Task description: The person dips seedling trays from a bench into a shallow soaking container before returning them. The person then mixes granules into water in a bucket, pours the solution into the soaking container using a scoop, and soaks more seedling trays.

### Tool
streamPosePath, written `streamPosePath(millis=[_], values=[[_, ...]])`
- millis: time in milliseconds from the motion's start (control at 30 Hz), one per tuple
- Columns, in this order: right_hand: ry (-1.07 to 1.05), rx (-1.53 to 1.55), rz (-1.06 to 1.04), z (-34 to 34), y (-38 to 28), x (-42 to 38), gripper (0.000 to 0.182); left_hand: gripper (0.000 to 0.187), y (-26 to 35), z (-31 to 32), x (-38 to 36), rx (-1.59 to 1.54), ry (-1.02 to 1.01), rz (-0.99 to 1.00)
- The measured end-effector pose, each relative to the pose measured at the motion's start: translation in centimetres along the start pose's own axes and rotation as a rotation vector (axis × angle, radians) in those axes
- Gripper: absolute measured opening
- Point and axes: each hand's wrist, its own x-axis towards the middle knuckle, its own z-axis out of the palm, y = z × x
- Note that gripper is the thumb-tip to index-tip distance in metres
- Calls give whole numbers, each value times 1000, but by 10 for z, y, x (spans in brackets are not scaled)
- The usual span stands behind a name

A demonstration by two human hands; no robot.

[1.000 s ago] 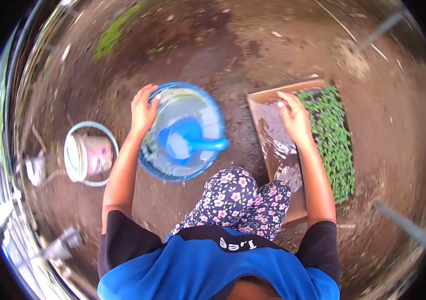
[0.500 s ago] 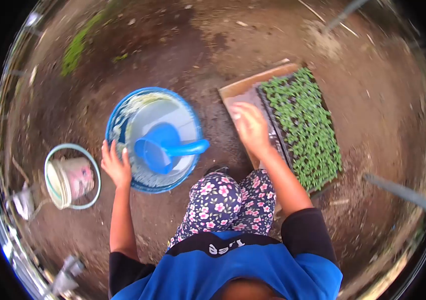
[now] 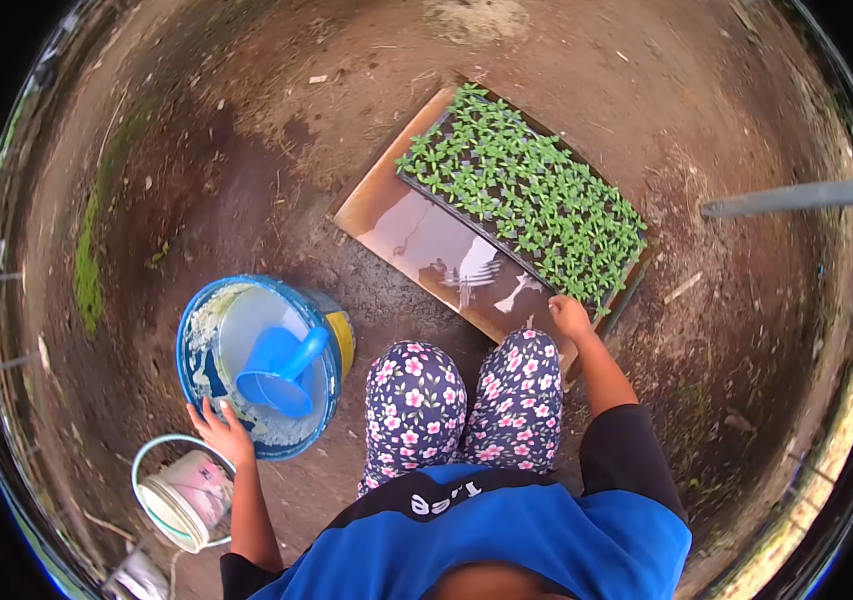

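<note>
Fingers of my left hand (image 3: 219, 432) are spread and hooked over the near rim of the blue basin (image 3: 190, 345), gripping its edge rather than closing into a fist. That basin sits on the bare dirt ground (image 3: 247, 180) to my left, holding pale, cloudy water, and a blue plastic scoop (image 3: 282, 372) floats in it with its handle pointing up and to the right. Just below the basin, nearly touching it, lies a small white bucket (image 3: 179, 497) tipped on its side with its thin wire handle looped around it. A patch of green moss (image 3: 89, 275) streaks the soil further left.

Between the two arms are my knees in flowered trousers (image 3: 467, 400), bent up as I squat, with my blue shirt (image 3: 487, 540) below them.

Over on the right, my right hand (image 3: 569, 317) rests on the near corner of the wet board (image 3: 427, 245), where it meets the end of the seedling tray (image 3: 527, 195); the fingers curl loosely downward, and I cannot tell whether they actually pinch anything. The tray lies along the far edge of the board, packed with small green sprouts, and the board's bare part shines with water. A grey pipe (image 3: 797, 197) crosses the ground well to the right.
</note>
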Motion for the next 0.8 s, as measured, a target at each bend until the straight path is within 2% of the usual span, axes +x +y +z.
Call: streamPosePath(millis=[167, 233, 300, 400, 533, 633, 667, 700, 767, 800], values=[[-2, -43, -17, 1, -13, 2, 23, 38, -6, 4, 1, 11, -11, 31], [-57, -53, 24, -1, -13, 3, 25, 38, -6, 5, 2, 19, 11, 51], [-98, -55, 42, -3, -17, 3, 26, 38, -2, 2, 2, -10, -34, -14], [-163, -41, 80, -14, -22, -5, 26, 39, -15, 12, 0, 92, -5, -17], [-114, 10, 90, 3, 9, -9, 27, 40, -12, 9, 2, 30, 30, -30], [-179, -14, 87, -5, 26, -21, 26, 40, 1, -3, 27, 110, 49, -164], [-219, -35, 128, -12, 34, -23, 26, 41, 6, -7, 56, 19, 195, 66], [-262, -57, 171, -22, 40, -27, 26, 39, 29, -17, 87, -48, 285, 214], [-277, -120, 247, -36, 55, -28, 26, 37, 103, -36, 139, -239, 288, 290], [-248, -163, 292, -43, 66, -27, 26, 37, 136, -29, 165, -399, 283, 425]])
